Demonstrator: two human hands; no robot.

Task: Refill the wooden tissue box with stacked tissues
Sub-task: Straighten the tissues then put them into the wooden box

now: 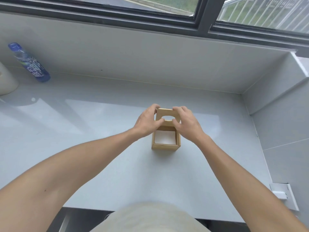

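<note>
Square wooden tissue box upright on glossy pale countertop, centre. White tissue stack inside. Wooden lid with oval slot tilted over far rim. Left hand and right hand each pinch lid edge. Blue plastic bottle far left.

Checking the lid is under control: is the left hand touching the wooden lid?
Touching. The head view shows the left hand with fingers curled over the far edge of the wooden lid and the thumb pressed on its near edge.
</note>
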